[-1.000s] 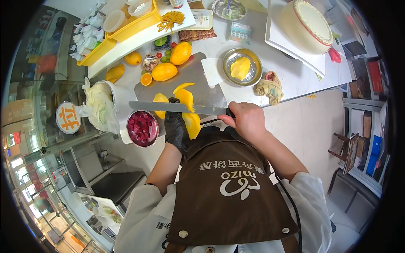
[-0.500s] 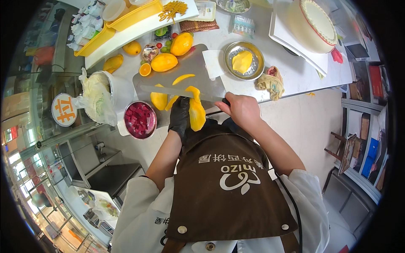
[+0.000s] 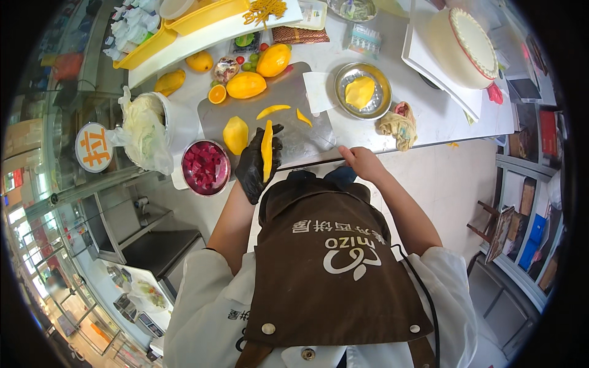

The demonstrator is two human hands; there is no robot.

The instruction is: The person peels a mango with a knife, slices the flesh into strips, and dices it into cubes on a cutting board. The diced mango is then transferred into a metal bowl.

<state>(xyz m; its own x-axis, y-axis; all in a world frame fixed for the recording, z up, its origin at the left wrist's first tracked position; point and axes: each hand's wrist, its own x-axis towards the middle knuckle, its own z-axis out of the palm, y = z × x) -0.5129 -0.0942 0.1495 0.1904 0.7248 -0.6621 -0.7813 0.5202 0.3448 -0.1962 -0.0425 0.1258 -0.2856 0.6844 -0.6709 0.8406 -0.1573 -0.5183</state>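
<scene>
My left hand [image 3: 257,163], in a black glove, pinches an upright piece of mango [image 3: 267,150] at the board's near edge. Close to the table's front edge, my bare right hand [image 3: 363,164] is curled with its thumb up around the knife, whose blade is edge-on and barely visible. On the grey cutting board [image 3: 211,113] lie a peeled mango chunk [image 3: 235,135], a curved mango strip [image 3: 273,111] and a smaller strip [image 3: 304,117]. A steel bowl [image 3: 386,92] to the right holds a peeled mango piece [image 3: 359,92].
Whole mangoes [image 3: 246,85], a cut orange [image 3: 217,94] and small fruits stand behind the board. Left are a bowl of red fruit cubes [image 3: 206,167] and a bag-lined bin [image 3: 144,132]. Rightward lie a crumpled cloth [image 3: 399,126] and a white cake [image 3: 463,43].
The knife blade has left the mango and no longer crosses the board. A smaller strip now lies on the board. My left hand has turned the mango piece upright; my right hand has shifted slightly right.
</scene>
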